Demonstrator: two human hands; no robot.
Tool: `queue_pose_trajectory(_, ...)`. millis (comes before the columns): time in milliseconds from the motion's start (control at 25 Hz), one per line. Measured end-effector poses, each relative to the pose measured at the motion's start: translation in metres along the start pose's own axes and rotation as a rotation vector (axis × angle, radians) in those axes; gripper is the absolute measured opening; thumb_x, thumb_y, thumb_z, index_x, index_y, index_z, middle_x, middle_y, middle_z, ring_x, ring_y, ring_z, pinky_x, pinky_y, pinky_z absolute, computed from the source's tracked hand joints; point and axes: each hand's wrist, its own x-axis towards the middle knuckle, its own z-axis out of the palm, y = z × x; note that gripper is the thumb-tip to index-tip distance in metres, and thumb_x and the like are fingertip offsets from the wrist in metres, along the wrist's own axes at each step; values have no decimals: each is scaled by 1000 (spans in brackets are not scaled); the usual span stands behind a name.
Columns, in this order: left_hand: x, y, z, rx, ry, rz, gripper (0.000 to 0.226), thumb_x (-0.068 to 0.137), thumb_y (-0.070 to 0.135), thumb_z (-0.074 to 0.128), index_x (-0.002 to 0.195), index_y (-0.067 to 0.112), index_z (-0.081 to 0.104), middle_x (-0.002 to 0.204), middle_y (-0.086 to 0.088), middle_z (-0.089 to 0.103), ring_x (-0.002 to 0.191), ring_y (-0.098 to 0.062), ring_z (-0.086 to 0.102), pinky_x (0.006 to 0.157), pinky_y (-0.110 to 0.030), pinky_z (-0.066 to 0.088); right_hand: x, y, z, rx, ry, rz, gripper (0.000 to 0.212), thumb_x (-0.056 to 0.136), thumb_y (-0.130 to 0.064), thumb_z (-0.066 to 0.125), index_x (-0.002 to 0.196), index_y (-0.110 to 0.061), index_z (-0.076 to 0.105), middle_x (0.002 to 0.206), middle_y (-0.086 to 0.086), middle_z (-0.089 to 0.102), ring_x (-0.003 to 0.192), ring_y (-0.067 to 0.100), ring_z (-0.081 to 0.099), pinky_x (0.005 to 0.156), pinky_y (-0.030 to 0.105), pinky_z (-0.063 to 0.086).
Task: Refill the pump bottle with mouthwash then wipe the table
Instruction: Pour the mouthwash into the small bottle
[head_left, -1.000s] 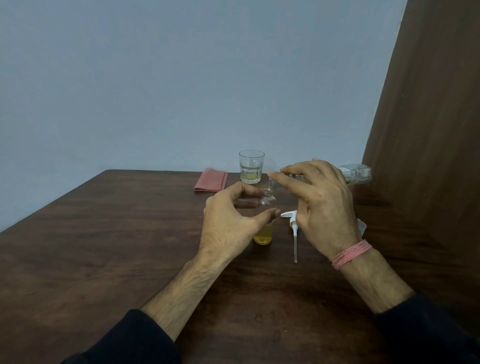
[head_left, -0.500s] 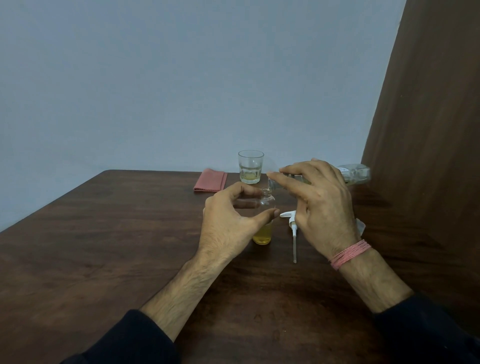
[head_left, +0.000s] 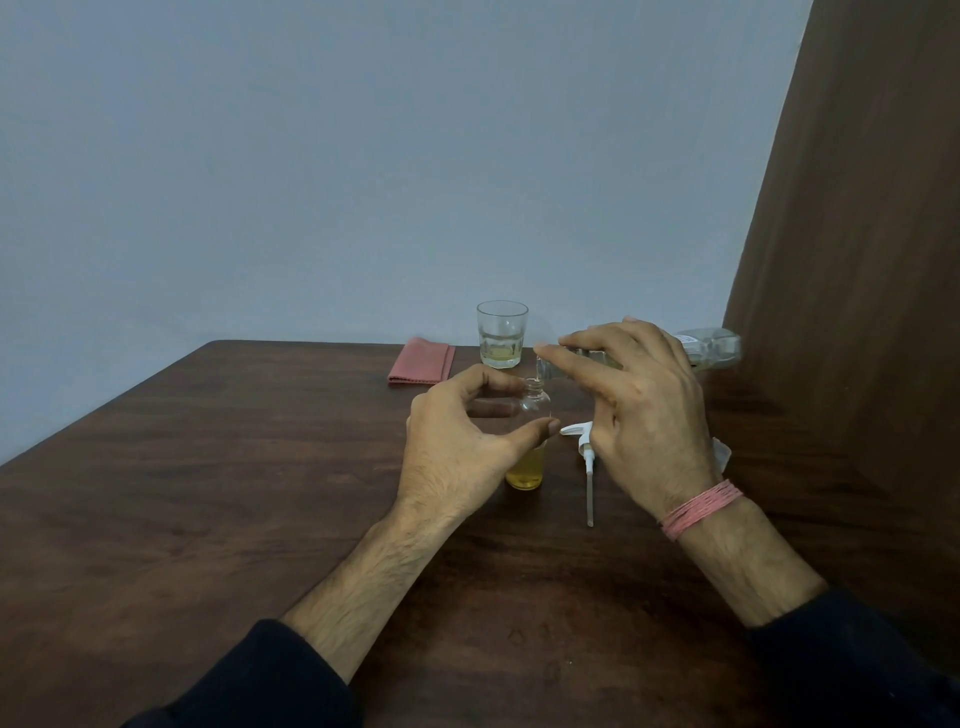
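The desk (head_left: 208, 493) is dark wood with a low sheen and visible grain. Clear glossy bottle (head_left: 535, 410) in the left hand (head_left: 462, 447); clear glossy mouthwash bottle (head_left: 711, 348) in the right hand (head_left: 644, 410). Beyond them, a clear glass tumbler (head_left: 502, 335) and a matt pink cloth (head_left: 422, 361). The pump (head_left: 586, 457) beside the right hand is smooth white plastic.

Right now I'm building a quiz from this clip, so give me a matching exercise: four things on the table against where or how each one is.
Things:
1. pump
2. cloth
3. glass
4. small bottle

States:
A. folded, at the far side of the table
B. upright, open-necked, gripped by the left hand
C. lying flat, tube pointing at the person
D. standing behind the small bottle, a little yellowish liquid in it

Pairs: 1-C, 2-A, 3-D, 4-B
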Motion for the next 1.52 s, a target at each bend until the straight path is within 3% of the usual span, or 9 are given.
queue_pose_trajectory(1160, 0, 0, -1, -1, 4, 14, 47, 71, 51, 105, 109, 39, 80, 108, 24, 82, 99, 14, 76, 93, -35, 70, 1, -1, -1, -8, 1, -1, 72, 76, 12, 72, 137, -25, 74, 126, 1, 73, 123, 27, 59, 118, 46, 40)
queue_pose_trajectory(1520, -1, 1, -1, 2, 3, 4, 48, 71, 51, 105, 111, 37, 81, 108, 24, 82, 98, 15, 76, 96, -38, 69, 1, -1, -1, -7, -14, 4, 72, 77, 12, 73, 138, -25, 73, 127, 2, 73, 123, 30, 61, 118, 50, 43)
